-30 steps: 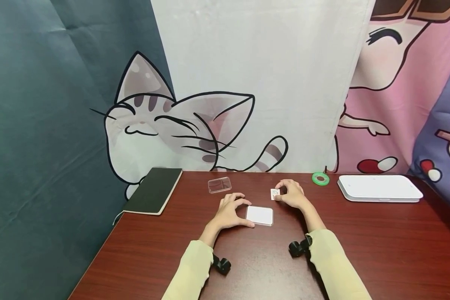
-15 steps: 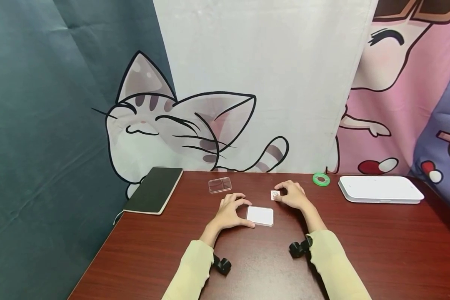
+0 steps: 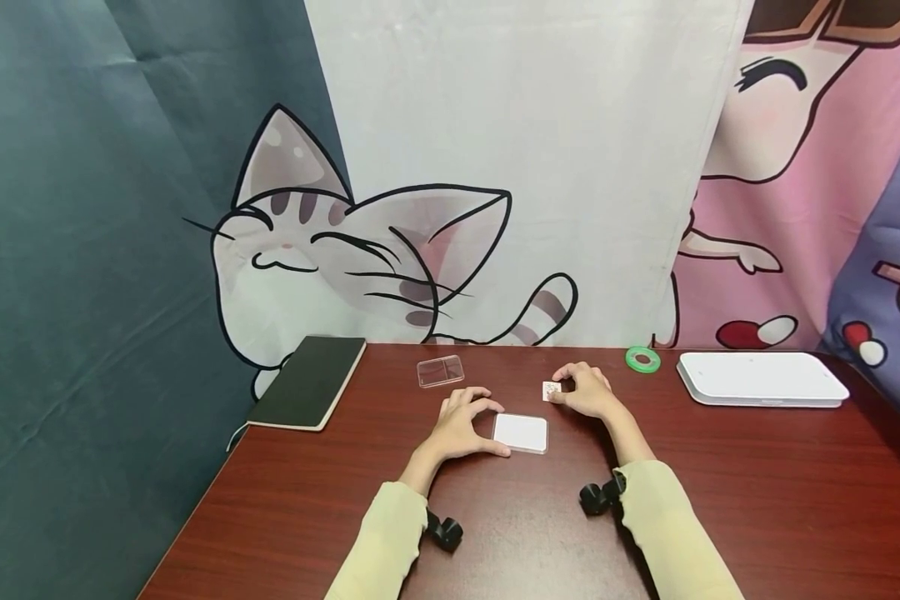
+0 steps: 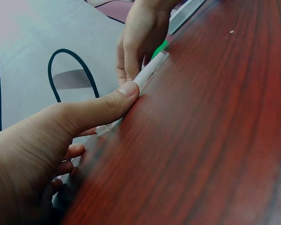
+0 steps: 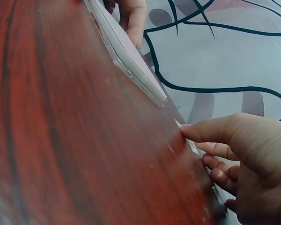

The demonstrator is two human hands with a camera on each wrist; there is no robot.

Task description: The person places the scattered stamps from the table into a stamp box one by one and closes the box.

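A clear plastic case (image 3: 521,433) with a white filling lies flat on the table in front of me. My left hand (image 3: 456,427) holds its left end, the thumb at the near corner and the index finger at the far one. In the left wrist view the thumb touches the case's edge (image 4: 150,70). Beyond the case, to the right, my right hand (image 3: 587,392) pinches a small white square of paper (image 3: 551,391) with a faint printed pattern, down at the tabletop. Only a thin edge of that paper (image 5: 179,124) shows in the right wrist view.
A clear plastic lid (image 3: 440,371) lies behind my left hand. Farther left is a black notebook (image 3: 307,382). A green tape roll (image 3: 642,359) and a white flat box (image 3: 761,377) sit at the back right. A printed curtain (image 3: 532,167) hangs behind the table.
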